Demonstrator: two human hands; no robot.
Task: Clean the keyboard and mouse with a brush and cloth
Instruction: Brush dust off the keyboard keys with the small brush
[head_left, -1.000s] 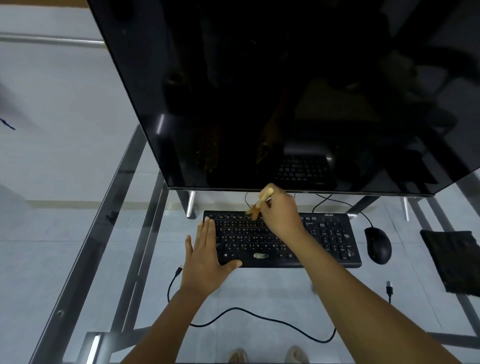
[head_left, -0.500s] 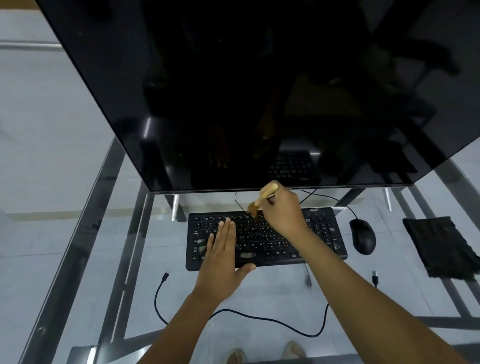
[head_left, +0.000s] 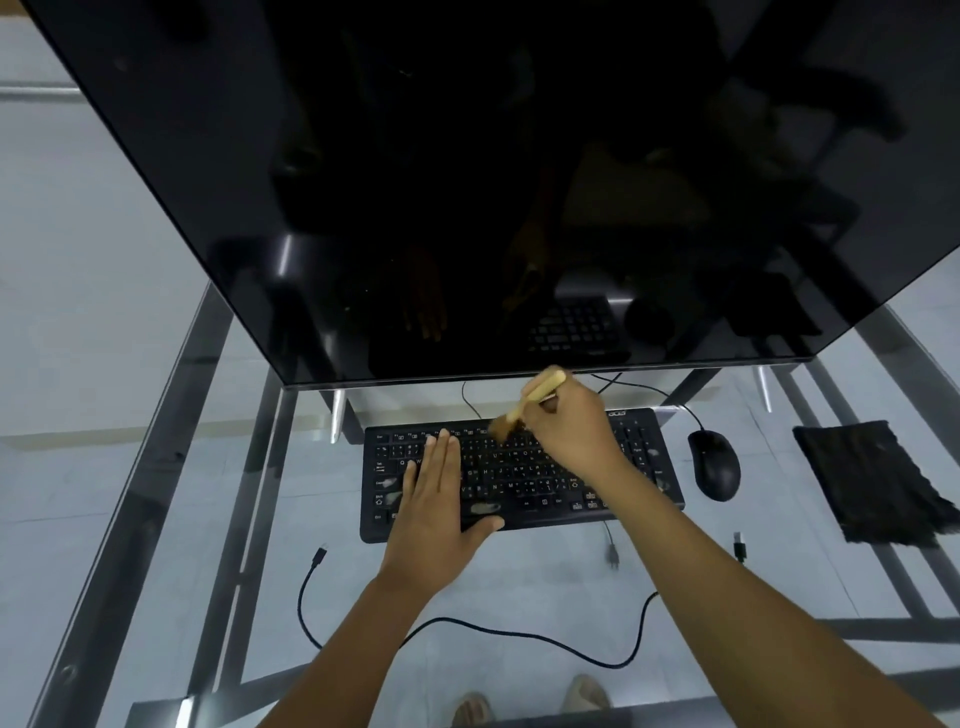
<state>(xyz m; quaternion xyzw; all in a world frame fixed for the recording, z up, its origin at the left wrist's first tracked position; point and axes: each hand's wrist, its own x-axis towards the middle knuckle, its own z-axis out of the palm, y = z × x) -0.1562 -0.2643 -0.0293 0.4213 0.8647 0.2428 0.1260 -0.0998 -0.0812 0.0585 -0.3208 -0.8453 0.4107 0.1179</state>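
Observation:
A black keyboard (head_left: 524, 483) lies on the glass desk under the monitor, with pale dust smudges on some keys. My left hand (head_left: 434, 509) lies flat on its left half, fingers straight and together. My right hand (head_left: 569, 423) grips a small wooden-handled brush (head_left: 524, 408), whose bristles touch the upper middle key rows. A black mouse (head_left: 716, 464) sits to the right of the keyboard. Further right lies a dark cloth (head_left: 872, 480).
A large dark monitor (head_left: 467, 182) overhangs the back of the glass desk (head_left: 156, 519). A loose black cable (head_left: 519, 634) curls across the desk in front of the keyboard. A small plug (head_left: 740, 545) lies below the mouse. Feet show through the glass.
My left hand slid from the keyboard's left edge onto its left half. The brush in my right hand stays over the upper middle keys. The view shifted left.

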